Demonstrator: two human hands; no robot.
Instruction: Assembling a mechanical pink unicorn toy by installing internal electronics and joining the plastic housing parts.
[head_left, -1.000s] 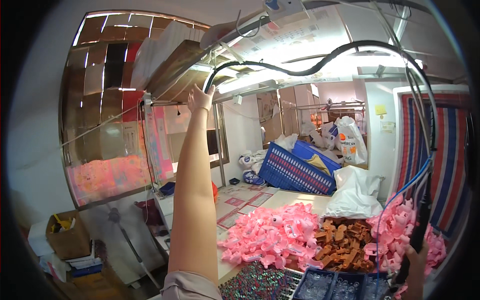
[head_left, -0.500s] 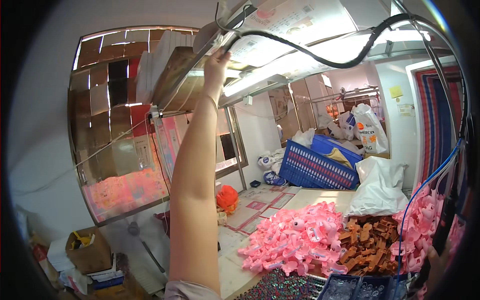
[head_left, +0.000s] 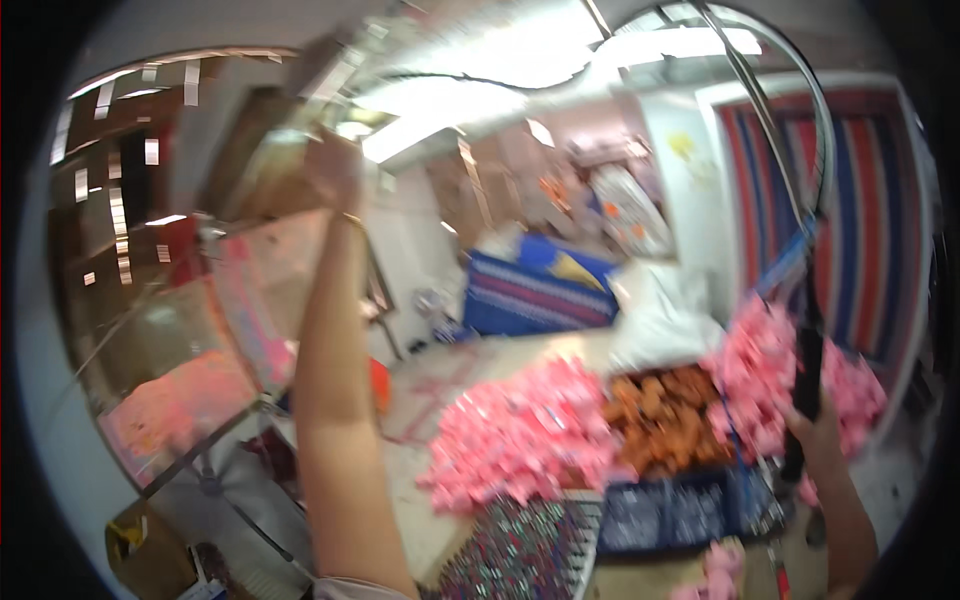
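A blurred view from above a cluttered bench [head_left: 440,520]. The person's left hand [head_left: 335,170] is raised high overhead, reaching to a cardboard-coloured panel [head_left: 265,150] near the bright ceiling lights; motion blur hides how far its fingers are open and whether they grip anything. The right hand [head_left: 815,440] is low at the right edge, curled around a dark upright rod [head_left: 808,370] from which a curved black cable [head_left: 800,130] arches up. Between the arms, the bench carries a heap of pink wrapped pieces [head_left: 520,435], a pile of brown pieces [head_left: 665,420] just beside it, and more pink pieces [head_left: 765,375] near the rod. A blue basket [head_left: 535,290] sits behind.
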